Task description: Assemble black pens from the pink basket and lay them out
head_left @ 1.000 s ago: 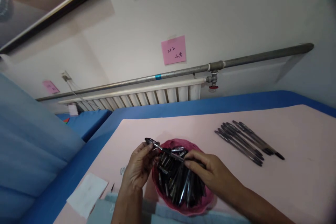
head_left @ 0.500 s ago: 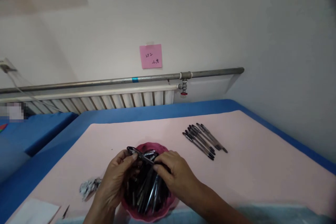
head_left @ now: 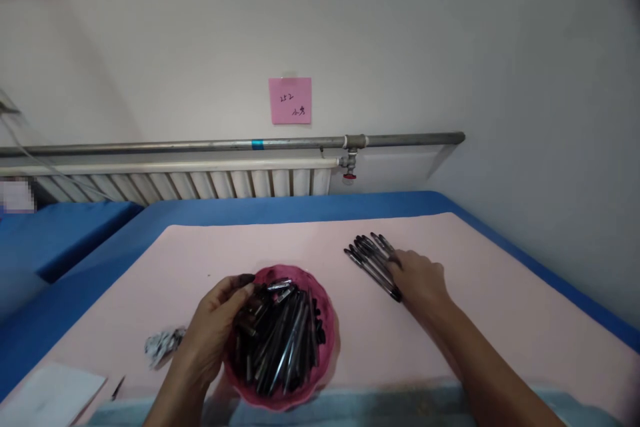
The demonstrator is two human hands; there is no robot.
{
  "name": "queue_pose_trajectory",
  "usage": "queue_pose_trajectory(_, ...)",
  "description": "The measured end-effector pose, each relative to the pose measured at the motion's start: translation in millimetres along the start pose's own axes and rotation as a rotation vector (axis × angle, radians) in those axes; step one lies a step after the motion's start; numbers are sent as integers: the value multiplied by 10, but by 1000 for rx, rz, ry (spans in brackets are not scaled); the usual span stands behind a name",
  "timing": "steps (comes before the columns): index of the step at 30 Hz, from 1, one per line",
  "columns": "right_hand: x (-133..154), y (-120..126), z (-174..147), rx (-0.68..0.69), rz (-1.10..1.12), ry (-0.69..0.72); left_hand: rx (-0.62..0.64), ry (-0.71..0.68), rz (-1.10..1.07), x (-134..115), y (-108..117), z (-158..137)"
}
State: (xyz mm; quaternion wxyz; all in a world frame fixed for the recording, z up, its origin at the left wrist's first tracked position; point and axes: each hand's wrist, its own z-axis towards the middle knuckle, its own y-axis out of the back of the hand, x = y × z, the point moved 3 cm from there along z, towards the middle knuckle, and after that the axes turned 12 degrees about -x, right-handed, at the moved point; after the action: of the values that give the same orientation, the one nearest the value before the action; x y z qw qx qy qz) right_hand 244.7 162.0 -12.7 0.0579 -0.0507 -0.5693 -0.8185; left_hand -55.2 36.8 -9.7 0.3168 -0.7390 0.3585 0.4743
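My left hand (head_left: 217, 317) is at the left rim of a pink scalloped bowl (head_left: 329, 360). Its thumb and fingers pinch a black pen (head_left: 245, 278); only the dark rounded end shows, the rest being hidden. Many black and clear pens (head_left: 287, 340) fill the bowl, mixed with short black pieces at its right side. Over to the right, my right hand (head_left: 417, 277) is closed at the lower end of a row of capped pens (head_left: 370, 265). Its fingers cover the pens' right ends, so how many it grips is unclear.
A pink sheet (head_left: 260, 240) covers the blue table (head_left: 290, 207). Crumpled grey-white material (head_left: 165, 347), a small dark pointed piece (head_left: 119, 387) and a white sheet (head_left: 60, 390) lie at left. Behind are a radiator (head_left: 260, 183), a metal pipe (head_left: 200, 147) and a pink note (head_left: 291, 101).
My hands have parted from the pen held between them above the bowl. The right hand has moved right to the row of pens; the left stays by the rim. The view has shifted slightly.
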Motion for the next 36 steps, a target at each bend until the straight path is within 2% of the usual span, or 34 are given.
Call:
queue_pose_trajectory(3, -19, -31, 9, 8, -38, -17, -36, -50, 19, -39, 11, 0)
queue_pose_trajectory(5, 62, -28, 7, -32, -25, 7, -41, -108, 86, -38, 9, 10)
queue_pose_trajectory(8, 328, 11, -51, -101, 133, 130, -22, -234, 280, -12, -14, 15)
queue_pose_trajectory(12, 749, 51, -252, -36, 432, 368, 57, -461, 645, 14, -117, -49)
queue_pose_trajectory(16, 966, 76, -430, -15, 536, 481, 196, -615, 881, 44, -255, -144)
queue_pose_trajectory(18, 1021, 96, -492, 4, 554, 515, 206, -638, 922, 52, -271, -153)
queue_pose_trajectory(20, 1078, 129, -557, 37, 560, 564, 150, -645, 941, 37, -230, -126)
queue_pose_trajectory(26, 1279, 193, -783, 136, 529, 807, -168, -592, 943, -117, 82, 29)
queue_pose_trajectory(28, 1313, 174, -826, 172, 519, 849, -220, -582, 930, -159, 153, 58)
queue_pose_trajectory(32, 1327, 141, -843, 209, 511, 886, -179, -547, 918, -162, 167, 70)
queue_pose_trajectory(36, 1323, 144, -831, 197, 500, 894, -77, -575, 920, -108, 83, 37)
